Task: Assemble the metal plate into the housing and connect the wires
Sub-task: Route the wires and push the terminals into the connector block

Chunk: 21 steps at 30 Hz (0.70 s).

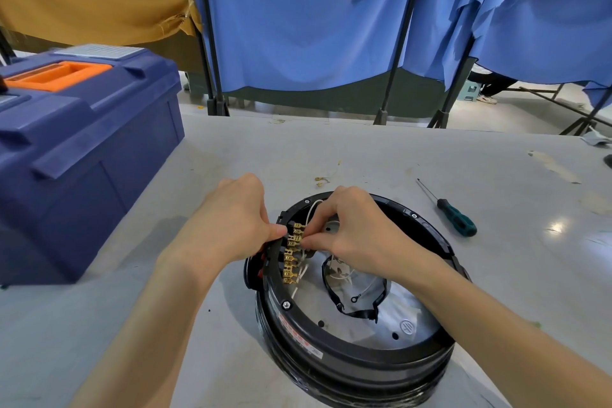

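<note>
The left hand (238, 219) had its fingers curled, pinching the edge of the housing (331, 353) just beside the brass clips (291, 255). The right hand (351, 228) was curled too, its fingertips pinching one clip near the top of that row, though which wire it carried could not be told. The clips stood in a line along the inner left rim, with thin white wires (303, 272) trailing from them onto the metal plate (409, 318), which already lay inside the housing on the bench (430, 156). The clips looked small, stiff and easy to bend, so were probably best held by the crimped body, not the soft, limp wire. The housing looked heavy enough to stay put. A black cable (331, 296) looped over the plate and could snag fingers. A screwdriver (457, 219) lay to the right, a few loose clips (321, 179) beyond the housing, and a blue toolbox (82, 149) well to the left.
</note>
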Each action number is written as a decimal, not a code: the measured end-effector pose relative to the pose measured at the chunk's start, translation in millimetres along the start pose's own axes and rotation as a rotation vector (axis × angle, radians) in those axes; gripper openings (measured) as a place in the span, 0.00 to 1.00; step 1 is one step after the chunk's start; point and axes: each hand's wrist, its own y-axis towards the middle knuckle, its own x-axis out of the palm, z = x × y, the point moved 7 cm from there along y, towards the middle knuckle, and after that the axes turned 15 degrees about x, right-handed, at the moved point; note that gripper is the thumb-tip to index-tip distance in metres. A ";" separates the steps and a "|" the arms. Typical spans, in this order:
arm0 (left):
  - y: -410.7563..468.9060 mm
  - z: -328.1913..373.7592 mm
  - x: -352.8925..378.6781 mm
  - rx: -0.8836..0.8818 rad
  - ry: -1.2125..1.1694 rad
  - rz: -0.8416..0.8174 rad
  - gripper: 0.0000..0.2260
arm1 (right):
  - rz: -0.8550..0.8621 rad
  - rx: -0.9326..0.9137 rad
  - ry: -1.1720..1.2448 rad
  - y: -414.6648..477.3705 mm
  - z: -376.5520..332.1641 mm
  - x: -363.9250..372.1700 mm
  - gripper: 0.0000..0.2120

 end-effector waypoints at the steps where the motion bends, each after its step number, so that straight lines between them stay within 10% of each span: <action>1: 0.4 -0.1 0.0 0.001 0.004 0.003 0.16 | -0.002 -0.001 -0.006 0.3 -0.1 0.7 0.02; 21: 4.7 4.1 -0.6 0.089 0.019 0.009 0.14 | 0.162 0.096 -0.049 3.1 -14.3 19.0 0.13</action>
